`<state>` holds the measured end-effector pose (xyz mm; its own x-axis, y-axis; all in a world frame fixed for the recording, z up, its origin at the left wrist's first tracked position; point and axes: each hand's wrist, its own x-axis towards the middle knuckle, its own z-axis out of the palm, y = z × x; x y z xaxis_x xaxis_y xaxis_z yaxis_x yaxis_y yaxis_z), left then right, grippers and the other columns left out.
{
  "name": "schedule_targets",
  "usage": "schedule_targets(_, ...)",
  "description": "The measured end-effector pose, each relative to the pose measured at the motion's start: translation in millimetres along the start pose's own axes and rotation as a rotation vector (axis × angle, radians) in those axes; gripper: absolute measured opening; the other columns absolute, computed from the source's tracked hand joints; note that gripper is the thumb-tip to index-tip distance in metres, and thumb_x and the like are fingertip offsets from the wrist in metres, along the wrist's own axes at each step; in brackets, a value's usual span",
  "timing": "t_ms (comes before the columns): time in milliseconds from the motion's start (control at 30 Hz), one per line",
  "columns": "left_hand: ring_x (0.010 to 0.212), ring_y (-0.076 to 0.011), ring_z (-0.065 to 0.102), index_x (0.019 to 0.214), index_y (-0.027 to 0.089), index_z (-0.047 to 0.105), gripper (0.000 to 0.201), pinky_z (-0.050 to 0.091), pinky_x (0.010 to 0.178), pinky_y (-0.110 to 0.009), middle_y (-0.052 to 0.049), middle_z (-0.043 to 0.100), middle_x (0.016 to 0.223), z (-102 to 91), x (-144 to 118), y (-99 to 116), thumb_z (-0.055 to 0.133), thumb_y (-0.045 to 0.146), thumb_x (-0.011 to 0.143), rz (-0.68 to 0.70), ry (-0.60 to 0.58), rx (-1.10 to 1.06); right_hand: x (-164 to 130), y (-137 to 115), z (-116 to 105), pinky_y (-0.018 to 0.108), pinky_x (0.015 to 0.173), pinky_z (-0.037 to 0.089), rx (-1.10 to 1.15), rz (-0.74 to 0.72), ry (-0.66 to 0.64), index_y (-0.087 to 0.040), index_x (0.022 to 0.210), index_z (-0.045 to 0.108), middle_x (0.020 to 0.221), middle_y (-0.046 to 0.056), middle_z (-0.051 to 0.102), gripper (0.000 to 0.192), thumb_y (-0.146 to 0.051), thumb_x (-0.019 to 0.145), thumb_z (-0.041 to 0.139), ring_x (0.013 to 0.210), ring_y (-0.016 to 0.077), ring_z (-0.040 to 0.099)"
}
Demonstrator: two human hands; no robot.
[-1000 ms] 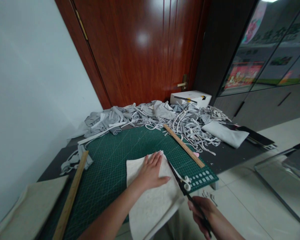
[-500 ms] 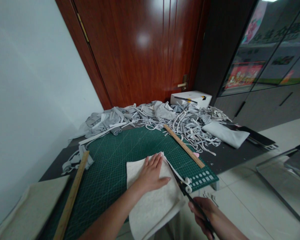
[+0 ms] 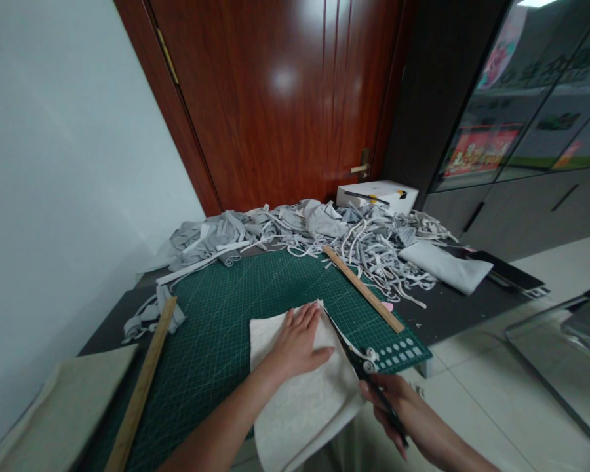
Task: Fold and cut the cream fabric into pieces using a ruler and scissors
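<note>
A piece of cream cloth [image 3: 309, 406] lies on the green cutting mat [image 3: 211, 328] and hangs over its near edge. My left hand [image 3: 302, 341] rests flat on the cloth, fingers stretched toward its far corner. In my right hand [image 3: 393, 406] is a pair of black scissors [image 3: 361, 364], its blades along the cloth's right edge. A narrow trimmed strip [image 3: 368, 360] curls up beside the blades, still running along that edge toward the far corner.
Wooden rulers lie at the right [image 3: 364, 288] and left [image 3: 142, 387]. Grey fabric scraps [image 3: 373, 242] heap along the back, before a white box [image 3: 388, 193]. Folded beige cloth [image 3: 63, 406] lies at the near left. A chair [image 3: 570, 341] stands at the right.
My right hand has moved forward and a little left with the scissors, along the cloth's right edge. My left hand stays pressed on the cloth.
</note>
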<state>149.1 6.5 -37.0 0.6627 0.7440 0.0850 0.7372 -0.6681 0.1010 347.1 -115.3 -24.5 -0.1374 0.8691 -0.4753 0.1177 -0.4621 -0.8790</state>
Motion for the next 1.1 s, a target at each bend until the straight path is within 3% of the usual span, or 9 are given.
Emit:
schedule_targets(633, 0.143, -0.0274, 0.011, 0.149, 0.014, 0.015, 0.084, 0.011, 0.115, -0.05, -0.012, 0.014, 0.156, -6.6, -0.2, 4.1, 0.045, 0.059, 0.085, -0.014, -0.035, -0.028, 3.9, -5.9, 0.7, 0.015, 0.025, 0.026, 0.017, -0.033, -0.028, -0.021, 0.072, 0.042, 0.041, -0.012, 0.037, 0.046, -0.065, 0.069, 0.057, 0.028, 0.0039, 0.033)
schedule_targets(1100, 0.143, -0.0273, 0.011, 0.149, 0.014, 0.015, 0.085, 0.012, 0.115, -0.05, -0.011, 0.014, 0.156, -6.2, -0.5, 4.0, 0.046, 0.059, 0.084, -0.017, -0.025, -0.031, 7.2, -6.7, 4.4, 0.016, 0.025, 0.027, -0.06, -0.009, 0.018, -0.022, 0.067, 0.041, 0.037, -0.011, 0.037, 0.05, -0.069, 0.062, 0.054, 0.026, 0.0046, 0.034)
